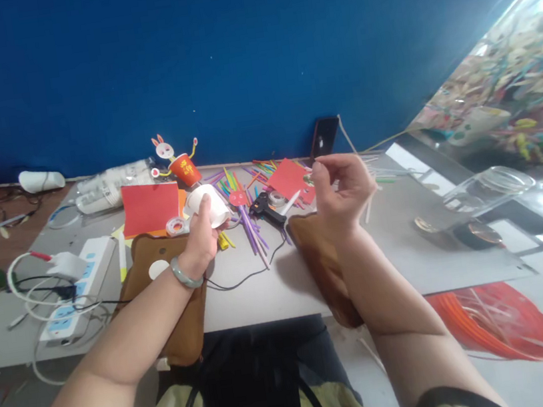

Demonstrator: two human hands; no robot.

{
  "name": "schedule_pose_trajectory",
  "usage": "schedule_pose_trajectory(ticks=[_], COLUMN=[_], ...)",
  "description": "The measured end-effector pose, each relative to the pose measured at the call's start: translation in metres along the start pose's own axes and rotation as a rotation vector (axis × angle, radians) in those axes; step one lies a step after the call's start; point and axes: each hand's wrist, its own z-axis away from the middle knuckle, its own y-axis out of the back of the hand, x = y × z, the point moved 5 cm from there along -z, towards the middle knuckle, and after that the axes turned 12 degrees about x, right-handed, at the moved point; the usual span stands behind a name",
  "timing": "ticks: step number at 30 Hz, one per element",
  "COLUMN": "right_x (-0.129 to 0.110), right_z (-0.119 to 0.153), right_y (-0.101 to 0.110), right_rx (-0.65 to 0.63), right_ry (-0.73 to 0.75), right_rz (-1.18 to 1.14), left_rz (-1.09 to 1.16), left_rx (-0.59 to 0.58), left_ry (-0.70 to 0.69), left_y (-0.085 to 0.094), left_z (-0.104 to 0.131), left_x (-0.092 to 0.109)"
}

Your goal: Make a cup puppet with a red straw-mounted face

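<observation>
Cup (217,208), in left hand (201,232), right hand (344,188) apart

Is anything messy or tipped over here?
Yes. At far left, a white paper cup lies on its side by the blue wall, not standing up. Thin coloured sticks also lie jumbled, pointing every way, beyond the left hand and right hand. I see no clear spill.

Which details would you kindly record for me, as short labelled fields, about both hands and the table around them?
Left hand: holds a white cup
Right hand: raised, fingers curled; whether it pinches something small is unclear
Between hands: black glue gun, purple sticks
Table back: rabbit-faced red cup figure, dark phone by the blue wall
Table left: white power strip, plugs attached
Table right: clear container
</observation>
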Motion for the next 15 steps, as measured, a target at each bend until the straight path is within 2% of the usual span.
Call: schedule_pose_trajectory(ticks=[3,6,8,10,12,15], right_x=[-0.005,0.010,0.027,0.043,0.056,0.064], right_z=[-0.015,-0.018,-0.013,-0.005,0.001,0.011], right_y=[0.000,-0.010,-0.018,-0.021,-0.021,-0.020], right_rx=[-0.203,-0.564,-0.841,-1.047,-1.134,-1.169], right_ry=[0.002,-0.006,0.022,0.051,0.052,0.030], right_rz=[0.111,0.289,0.470,0.662,0.820,0.917], left_rz=[0.004,0.005,-0.001,-0.010,-0.036,-0.166], left_rx=[-0.016,-0.006,-0.009,-0.035,-0.073,-0.145], left_ry=[0.009,0.014,0.012,0.007,0.011,0.054], left_y=[-0.001,0.000,-0.001,-0.002,-0.004,-0.005], left_z=[0.000,-0.001,-0.001,-0.001,0.000,0.004], left_x=[-0.002,-0.003,-0.003,-0.003,-0.005,-0.012])
